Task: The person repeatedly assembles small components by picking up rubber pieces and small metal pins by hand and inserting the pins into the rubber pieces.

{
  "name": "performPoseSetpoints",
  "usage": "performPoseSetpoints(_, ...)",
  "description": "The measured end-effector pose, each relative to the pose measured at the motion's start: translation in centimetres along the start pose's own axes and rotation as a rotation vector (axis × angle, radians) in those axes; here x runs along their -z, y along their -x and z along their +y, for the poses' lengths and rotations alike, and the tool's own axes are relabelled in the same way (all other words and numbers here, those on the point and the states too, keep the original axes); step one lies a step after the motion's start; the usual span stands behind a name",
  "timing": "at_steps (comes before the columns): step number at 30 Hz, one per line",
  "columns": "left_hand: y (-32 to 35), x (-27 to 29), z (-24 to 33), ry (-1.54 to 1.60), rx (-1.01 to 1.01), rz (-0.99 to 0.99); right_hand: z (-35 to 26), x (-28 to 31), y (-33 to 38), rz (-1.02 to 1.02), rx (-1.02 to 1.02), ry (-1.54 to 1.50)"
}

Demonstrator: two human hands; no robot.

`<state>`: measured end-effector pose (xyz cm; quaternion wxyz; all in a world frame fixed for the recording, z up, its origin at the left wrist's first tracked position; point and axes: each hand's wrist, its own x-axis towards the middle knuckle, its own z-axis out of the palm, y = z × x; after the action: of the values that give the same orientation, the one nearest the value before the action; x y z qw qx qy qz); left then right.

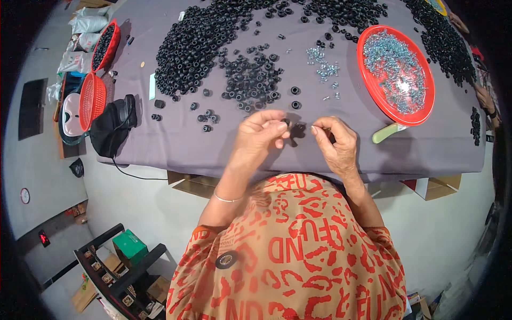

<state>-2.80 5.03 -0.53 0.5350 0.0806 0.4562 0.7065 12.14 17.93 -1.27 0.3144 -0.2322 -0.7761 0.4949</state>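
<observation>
My left hand (259, 134) pinches a small black ring-shaped part (286, 122) between thumb and fingertips, just above the table's near side. Facing it a short gap away, my right hand (337, 144) has thumb and forefinger pressed together; whatever they hold is too small to make out. Beyond my left hand lies a loose heap of black ring-shaped parts (250, 77), with two single ones (295, 90) closer in. Small shiny silvery pieces (322, 63) are scattered past my right hand. A red round tray (365, 80) to the right holds many more of them.
A green handle (388, 132) pokes out beside the tray. Large black piles (186, 58) cover the far side of the grey-clothed table (330, 160). At the left edge stand a red basket (93, 101) and a black bag (111, 128). Another person's hand (484, 98) shows at far right.
</observation>
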Motion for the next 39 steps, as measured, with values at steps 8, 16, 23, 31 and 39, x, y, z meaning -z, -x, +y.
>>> performPoseSetpoints(8,2.4,-0.5,-0.4,0.411,0.131,-0.120,-2.2,0.2,0.0,-0.058,-0.112,-0.314)
performPoseSetpoints(16,3.7,-0.5,-0.8,0.563,0.127,-0.227,-5.3,-0.4,-0.3,-0.143,-0.008,-0.420)
performPoseSetpoints(23,4.4,-0.9,-0.3,0.437,0.067,-0.202,-5.7,-0.9,-0.4,-0.180,0.077,-0.333)
performPoseSetpoints(31,4.4,-0.6,-0.4,0.422,0.040,-0.205,-4.9,-1.2,0.3,-0.132,0.022,-0.335)
performPoseSetpoints(39,4.6,-0.4,-0.6,0.493,0.063,-0.175,-5.2,-1.1,0.6,-0.161,0.035,-0.349)
